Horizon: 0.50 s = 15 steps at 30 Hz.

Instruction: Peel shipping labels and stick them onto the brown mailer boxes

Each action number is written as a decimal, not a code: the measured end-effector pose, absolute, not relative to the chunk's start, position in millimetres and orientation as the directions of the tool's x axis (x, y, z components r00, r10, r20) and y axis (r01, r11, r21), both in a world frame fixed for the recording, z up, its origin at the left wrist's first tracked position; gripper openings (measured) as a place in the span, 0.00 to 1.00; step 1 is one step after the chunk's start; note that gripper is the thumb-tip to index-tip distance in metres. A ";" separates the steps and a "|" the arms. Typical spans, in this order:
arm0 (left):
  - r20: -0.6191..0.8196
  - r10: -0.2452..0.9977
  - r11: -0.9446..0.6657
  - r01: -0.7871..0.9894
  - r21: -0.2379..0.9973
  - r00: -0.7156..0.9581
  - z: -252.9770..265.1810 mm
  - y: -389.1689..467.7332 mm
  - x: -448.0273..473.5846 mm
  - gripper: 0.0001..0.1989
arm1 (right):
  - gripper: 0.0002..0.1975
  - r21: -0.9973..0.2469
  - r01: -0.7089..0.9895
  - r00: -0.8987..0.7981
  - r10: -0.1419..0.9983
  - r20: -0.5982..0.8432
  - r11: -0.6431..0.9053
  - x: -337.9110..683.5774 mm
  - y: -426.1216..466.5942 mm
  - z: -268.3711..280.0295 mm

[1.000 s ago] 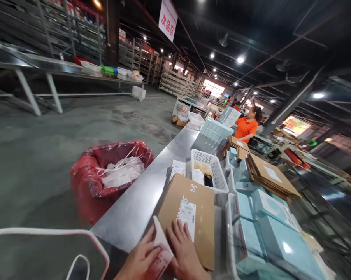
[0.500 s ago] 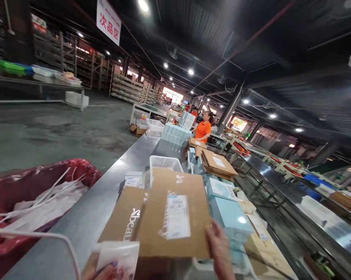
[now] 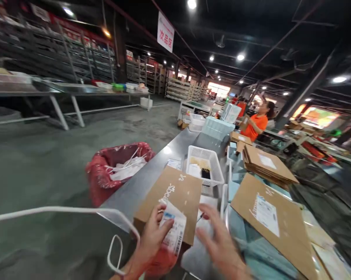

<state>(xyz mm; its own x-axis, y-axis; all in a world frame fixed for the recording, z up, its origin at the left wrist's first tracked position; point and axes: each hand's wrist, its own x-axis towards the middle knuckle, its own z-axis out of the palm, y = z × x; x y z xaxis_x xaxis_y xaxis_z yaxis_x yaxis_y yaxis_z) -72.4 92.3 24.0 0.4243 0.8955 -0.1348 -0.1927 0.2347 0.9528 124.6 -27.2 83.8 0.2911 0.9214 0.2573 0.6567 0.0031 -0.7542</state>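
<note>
While the left hand rests at the near edge of the flat brown carton, its fingers are curled shut around a slip of printed labels, thumb on one side and fingertips on the other, with the slip standing over the carton's near right corner. A red, blurred item sits beneath that hand; what it is cannot be told. The right hand hangs just to the right of the carton, fingers spread wide and holding nothing, blurred in outline. The carton itself lies flat on the steel worktop, printed face up. Directly beyond the carton stands a white perforated basket with small items inside. To the right of the carton, a second brown carton bearing a white label lies tilted across pale blue boxes. Farther beyond and right of the carton, a stack of flattened cartons lies on more blue boxes. To the left of the carton, off the worktop, a bin lined with a red bag holds white strips. Nearer than the carton, at lower left, a white wire frame crosses the view. Well beyond the carton, a person in an orange shirt stands at the same line.
</note>
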 end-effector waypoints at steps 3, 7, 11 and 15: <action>-0.067 0.920 0.164 -0.222 0.961 0.387 21.0 81.4 -82.8 0.35 | 0.18 -0.881 0.473 0.099 0.993 0.065 0.011 68.4 12.6 54.5; -0.105 0.916 0.181 -0.166 0.969 0.387 20.7 74.3 -101.6 0.40 | 0.20 -0.972 0.199 0.071 0.991 -0.113 -0.125 56.0 29.2 22.4; -0.234 0.851 0.263 0.004 0.965 0.471 18.3 84.1 -109.2 0.16 | 0.20 -0.950 0.310 0.091 0.996 -0.011 -0.038 54.2 25.5 8.8; -0.339 0.839 0.337 0.082 0.938 0.425 -4.2 104.2 -104.6 0.22 | 0.16 -0.790 0.598 0.089 0.968 0.233 0.135 61.4 43.5 -3.5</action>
<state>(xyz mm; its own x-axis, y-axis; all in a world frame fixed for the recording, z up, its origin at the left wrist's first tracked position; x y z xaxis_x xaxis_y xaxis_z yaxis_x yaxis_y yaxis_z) -104.6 104.2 -4.2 0.4247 0.8395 -0.3389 0.0825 0.3369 0.9379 61.4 43.5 -3.5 0.0888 0.9683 0.2334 0.5984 0.1355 -0.7897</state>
